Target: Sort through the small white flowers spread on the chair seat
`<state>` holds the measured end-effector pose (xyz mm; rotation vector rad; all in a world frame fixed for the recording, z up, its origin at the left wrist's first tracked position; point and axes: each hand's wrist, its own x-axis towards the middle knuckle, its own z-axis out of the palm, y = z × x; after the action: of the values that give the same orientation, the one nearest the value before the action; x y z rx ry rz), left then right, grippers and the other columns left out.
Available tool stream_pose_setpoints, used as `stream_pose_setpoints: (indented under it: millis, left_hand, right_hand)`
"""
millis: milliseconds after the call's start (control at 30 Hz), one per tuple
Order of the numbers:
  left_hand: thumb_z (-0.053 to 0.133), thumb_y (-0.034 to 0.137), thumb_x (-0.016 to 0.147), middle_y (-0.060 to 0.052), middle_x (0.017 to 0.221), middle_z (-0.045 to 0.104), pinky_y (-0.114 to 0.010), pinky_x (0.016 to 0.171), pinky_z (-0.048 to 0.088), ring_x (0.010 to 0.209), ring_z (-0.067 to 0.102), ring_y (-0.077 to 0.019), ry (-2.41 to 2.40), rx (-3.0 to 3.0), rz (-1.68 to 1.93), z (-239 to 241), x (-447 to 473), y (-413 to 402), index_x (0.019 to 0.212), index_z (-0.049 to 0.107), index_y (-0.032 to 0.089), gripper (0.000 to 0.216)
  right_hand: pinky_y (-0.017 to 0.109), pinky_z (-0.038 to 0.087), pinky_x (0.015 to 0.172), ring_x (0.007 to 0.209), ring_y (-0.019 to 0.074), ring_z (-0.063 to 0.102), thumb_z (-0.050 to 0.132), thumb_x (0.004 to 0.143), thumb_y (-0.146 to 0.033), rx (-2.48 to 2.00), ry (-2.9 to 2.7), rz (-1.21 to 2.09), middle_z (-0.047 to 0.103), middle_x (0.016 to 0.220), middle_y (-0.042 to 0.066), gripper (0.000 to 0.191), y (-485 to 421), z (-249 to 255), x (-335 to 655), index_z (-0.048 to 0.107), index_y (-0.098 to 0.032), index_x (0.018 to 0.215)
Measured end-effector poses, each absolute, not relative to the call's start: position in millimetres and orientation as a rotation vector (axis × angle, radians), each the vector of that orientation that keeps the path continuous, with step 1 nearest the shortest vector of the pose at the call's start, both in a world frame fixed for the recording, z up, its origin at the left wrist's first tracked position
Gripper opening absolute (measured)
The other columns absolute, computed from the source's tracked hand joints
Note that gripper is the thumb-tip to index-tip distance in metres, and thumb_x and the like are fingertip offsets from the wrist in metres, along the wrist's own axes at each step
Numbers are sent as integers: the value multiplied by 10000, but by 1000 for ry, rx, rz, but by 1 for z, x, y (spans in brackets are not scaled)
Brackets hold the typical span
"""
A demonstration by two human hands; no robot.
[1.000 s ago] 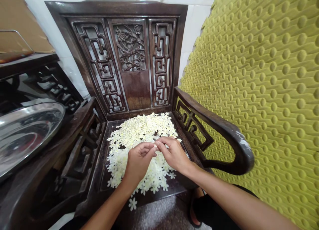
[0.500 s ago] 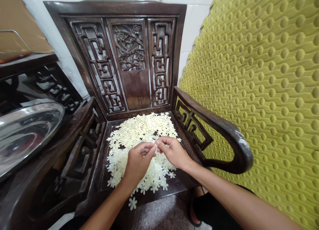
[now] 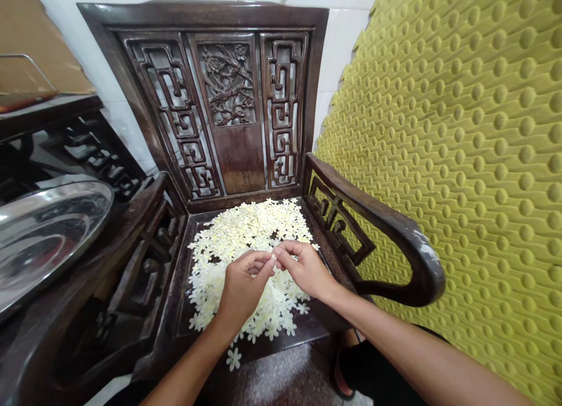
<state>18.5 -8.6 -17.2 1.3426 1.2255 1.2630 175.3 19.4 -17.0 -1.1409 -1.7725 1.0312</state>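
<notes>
1. Two bare hands, the left hand and the right hand, are meeting at the fingertips, together pinching what looks like a tiny pale blossom.
2. That blossom is being held just above a loose heap of creamy-white star-shaped blossoms spreading over the seat of a dark carved wooden armchair.
3. These blossoms are likely handling as feather-light, soft and fragile, calling for a gentle fingertip hold near the centre.
4. A polished steel tray and a yellow-green dimpled foam mat are flanking the armchair.
5. Against the earlier frame, the hands are staying nearly unchanged.
</notes>
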Motion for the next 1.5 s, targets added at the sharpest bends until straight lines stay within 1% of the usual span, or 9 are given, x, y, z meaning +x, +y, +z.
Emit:
stream_pose_setpoints:
  millis: [333,667,1000,1167,1233,1333,1433,1500]
  left_hand:
    - [681,275,817,-54,834,754,-292,694,578,689,702,-173,1214,1359,1225,-16,18,-9,885,732,169,136]
    - [695,298,810,-57,812,745,-311,711,578,720,710,-192,1224,1385,1217,-22,17,-8,896,720,157,167]
    - [682,274,816,-62,826,753,-285,687,571,683,703,-169,1231,1386,1222,-18,18,-9,880,716,150,144]
    - [693,277,795,-41,754,743,-256,666,567,656,689,-150,1222,1287,1203,-13,19,-8,841,717,144,143]
    - [706,282,776,-25,701,727,-238,631,557,618,675,-138,1236,1212,1200,-12,17,-6,812,713,141,145]
    - [744,283,729,-8,654,706,-229,601,546,582,659,-130,1266,1122,1211,-13,16,-3,796,707,137,165]
    - [748,274,714,-16,675,708,-232,607,542,592,655,-130,1256,1143,1212,-14,16,-3,788,709,131,166]
    - [734,262,716,-18,676,704,-232,607,535,603,652,-132,1247,1168,1213,-15,17,-4,774,704,131,146]
  right_hand:
    - [224,393,592,598,118,505,496,958,-357,-1118,-1751,1082,569,633,-21,338,22,-18,176,599,-172,695]
    - [225,393,614,645,126,539,489,964,-332,-1122,-1780,1030,591,660,-12,313,19,-16,176,630,-170,736]
    - [229,412,626,629,125,540,501,954,-343,-1135,-1757,1052,596,649,-15,312,19,-17,176,619,-174,719]
    - [233,420,631,652,132,566,485,964,-334,-1142,-1792,1025,608,660,-10,320,19,-18,176,631,-172,730]
    - [240,427,649,696,141,589,490,963,-325,-1141,-1836,968,642,721,0,273,18,-15,176,657,-179,803]
    - [262,430,705,753,156,608,541,935,-280,-1108,-1934,776,674,800,13,152,15,-10,175,665,-196,914]
    - [290,418,765,726,155,614,583,892,-208,-1101,-2001,608,673,742,-1,91,14,-8,174,668,-200,862]
    - [294,413,776,699,150,615,604,860,-178,-1115,-2005,578,669,698,-15,92,15,-8,175,677,-199,810]
